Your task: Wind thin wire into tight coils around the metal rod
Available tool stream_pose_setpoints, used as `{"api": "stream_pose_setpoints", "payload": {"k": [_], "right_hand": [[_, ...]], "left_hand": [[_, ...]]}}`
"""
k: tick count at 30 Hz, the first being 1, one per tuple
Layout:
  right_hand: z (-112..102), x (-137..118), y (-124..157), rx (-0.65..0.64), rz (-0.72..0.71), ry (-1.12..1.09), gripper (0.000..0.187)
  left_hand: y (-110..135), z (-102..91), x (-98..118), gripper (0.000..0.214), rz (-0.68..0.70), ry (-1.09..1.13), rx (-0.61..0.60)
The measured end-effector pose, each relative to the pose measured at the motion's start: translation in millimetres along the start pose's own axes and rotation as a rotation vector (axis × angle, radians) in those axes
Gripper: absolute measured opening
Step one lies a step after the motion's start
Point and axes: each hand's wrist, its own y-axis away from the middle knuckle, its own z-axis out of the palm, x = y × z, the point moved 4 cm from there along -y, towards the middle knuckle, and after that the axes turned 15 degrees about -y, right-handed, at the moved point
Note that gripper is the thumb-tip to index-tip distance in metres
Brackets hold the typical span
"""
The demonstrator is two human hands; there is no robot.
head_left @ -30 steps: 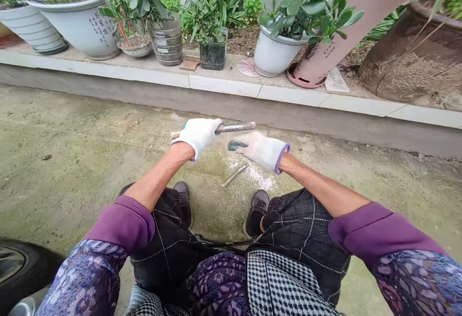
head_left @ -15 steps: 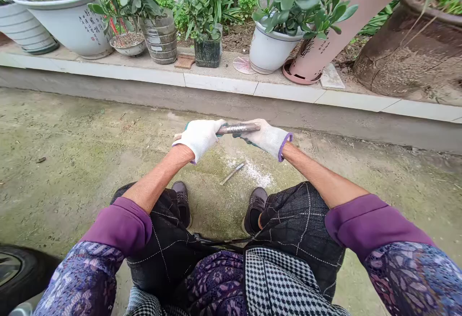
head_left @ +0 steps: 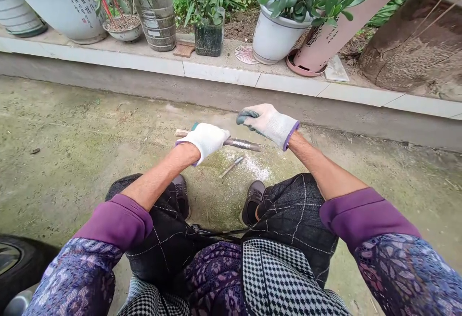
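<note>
My left hand [head_left: 207, 139], in a white work glove, is wrapped around a wooden stick [head_left: 254, 147]. Shiny silvery wrapping [head_left: 240, 143], perhaps wire, circles the stick to the right of the glove. My right hand [head_left: 269, 122], gloved too with grey-green coated fingers, hovers above and to the right of the stick's end, apart from it. Its fingers are curled together; whatever they may pinch is too small to see. Below, a thin stick-like tool [head_left: 231, 167] with a paler end lies on the ground beside scattered white powder or flakes [head_left: 258, 168].
A tiled ledge [head_left: 220, 73] crosses ahead, bearing several potted plants, among them a white pot [head_left: 272, 37], a pink pot [head_left: 321, 49] and a large brown jar [head_left: 400, 46]. Concrete ground [head_left: 72, 138] lies between. A wheel [head_left: 21, 268] stands at lower left.
My right hand has let go of the stick's right end and risen above it. The stick, in my left hand, now tilts down to the right, and the view has shifted slightly downward.
</note>
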Motion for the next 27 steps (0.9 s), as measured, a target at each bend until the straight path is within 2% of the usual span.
{"api": "stream_pose_setpoints", "payload": {"k": [2,5,8,11,15,19,23,25,27], "right_hand": [[-1.7,6.2,-1.7,0.023,0.048,-0.071,0.015],[2.8,3.3,1.6,0.062,0.075,-0.179,0.010],[10.4,-10.7,10.3,0.039,0.071,-0.329,0.013],[14.9,-26.5,18.9,-0.038,0.015,-0.434,0.025],[18.7,-36.4,27.6,-0.101,-0.101,-0.327,0.033],[21.9,-41.0,36.7,-0.072,-0.166,-0.136,0.033],[17.5,-48.1,37.8,-0.041,-0.211,0.073,0.028],[10.1,-46.9,31.3,-0.011,-0.207,0.147,0.026],[0.7,-39.7,21.0,0.021,-0.178,0.182,0.024]], "left_hand": [[4.1,-10.4,-3.2,0.030,-0.020,0.143,0.044],[7.5,-19.0,-17.9,0.031,-0.133,0.530,0.099],[7.6,-14.0,-31.9,0.038,-0.282,0.896,0.115],[3.1,-2.6,-38.6,0.041,-0.354,1.028,0.122],[-4.3,9.8,-44.9,0.045,-0.381,0.998,0.096],[-8.0,13.0,-50.3,0.047,-0.379,0.876,0.020],[-13.1,12.7,-43.0,0.035,-0.374,0.411,-0.076],[-14.3,9.0,-30.9,0.033,-0.301,0.191,-0.063],[-11.7,3.4,-15.9,0.034,-0.170,0.088,-0.036]]}}
